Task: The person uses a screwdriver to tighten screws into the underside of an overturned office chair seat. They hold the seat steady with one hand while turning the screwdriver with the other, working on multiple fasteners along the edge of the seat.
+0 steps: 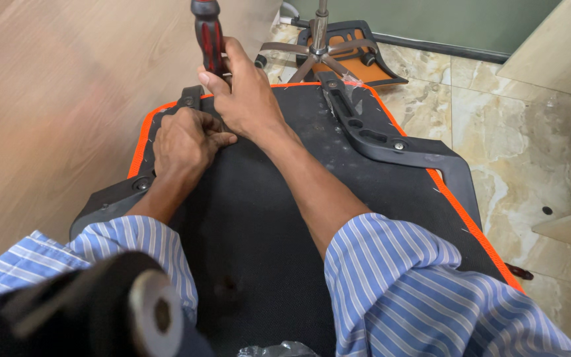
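1. Wood-look flooring (54, 86) fills the left of the room, marble-patterned tiles (517, 132) the right, with a green wall (431, 16) at the far end.
2. On the floor before me lies an upturned chair seat (279, 218), black underneath with an orange rim.
3. My right hand (246, 92) is closed around the red-and-black handle of a screwdriver (209, 33), which stands nearly upright near the seat's far left corner.
4. My left hand (183, 142) is curled into a loose fist just beside the right, pressing on the black armrest bracket (133, 185) along the seat's left edge; I cannot tell whether its fingers pinch anything.
5. A second black armrest bracket (398, 142) runs along the seat's right edge, a screw head showing in it.
6. Beyond the seat's far edge stand a metal chair base (318, 46) with its gas column and another orange-and-black part (358, 59).
7. My striped blue sleeves (404, 277) are pushed up my forearms.
8. A blurred black piece with a round metal end (153, 311) sits at the near left corner.
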